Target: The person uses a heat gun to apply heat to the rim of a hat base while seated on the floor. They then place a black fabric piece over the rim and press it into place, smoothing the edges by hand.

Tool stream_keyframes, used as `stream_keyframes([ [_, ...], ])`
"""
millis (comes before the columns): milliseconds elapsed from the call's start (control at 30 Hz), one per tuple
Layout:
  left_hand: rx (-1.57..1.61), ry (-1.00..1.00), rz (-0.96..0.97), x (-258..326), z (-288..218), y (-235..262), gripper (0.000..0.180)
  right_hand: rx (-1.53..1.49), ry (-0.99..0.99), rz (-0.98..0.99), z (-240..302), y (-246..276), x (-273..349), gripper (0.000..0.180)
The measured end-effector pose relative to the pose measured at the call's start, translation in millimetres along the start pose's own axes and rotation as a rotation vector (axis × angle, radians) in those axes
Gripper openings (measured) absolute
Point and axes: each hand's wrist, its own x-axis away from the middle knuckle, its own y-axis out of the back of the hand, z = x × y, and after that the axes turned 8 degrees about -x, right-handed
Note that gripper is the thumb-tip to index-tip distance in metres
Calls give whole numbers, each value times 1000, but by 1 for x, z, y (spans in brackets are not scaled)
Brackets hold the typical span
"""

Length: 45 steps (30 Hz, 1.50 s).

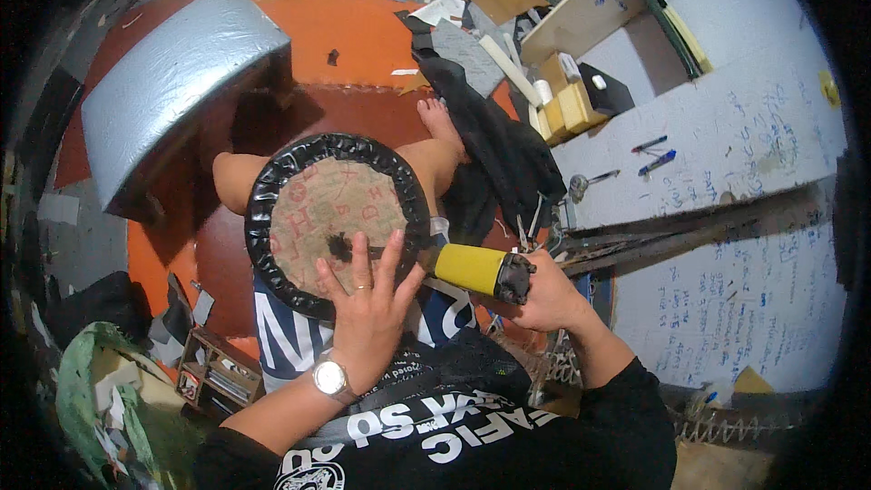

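A round stool seat rests across my lap, its bare brown underside up. Gathered black vinyl wraps over its rim all the way round. My left hand lies on the near part of the underside, fingers spread, a ring and a wristwatch on it. Beside a dark spot near the middle of the board are its fingertips. In my right hand is a yellow and black tool that looks like a staple gun. Its dark nose points left at the seat's right edge, by my left fingers; whether it touches is hidden.
A silver padded curved block stands at the left. Black fabric and scraps lie beyond my foot. To the right, a white bench carries pens and yellow foam blocks. A small wooden box and a green sack sit lower left.
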Motion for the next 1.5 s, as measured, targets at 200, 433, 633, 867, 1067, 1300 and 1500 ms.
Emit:
stream_keyframes([
  [200,8,1,-8,0,0,-2,58,-8,-65,22,-5,1,-10,37],
  [433,19,8,-28,2,-1,-6,51,126,-174,69,16,10,-20,38],
  [633,-2,15,-62,0,-2,-7,47,202,-284,106,32,16,-29,41],
  [867,22,14,-70,1,0,-5,49,203,-188,113,15,9,-23,38],
  [1067,54,9,-67,1,1,-6,50,173,-148,73,-1,5,-18,39],
  [1300,67,14,-67,1,0,-5,45,152,-99,51,1,6,-22,41],
  [1500,79,19,-54,1,0,-6,43,236,37,44,-3,13,-27,52],
])
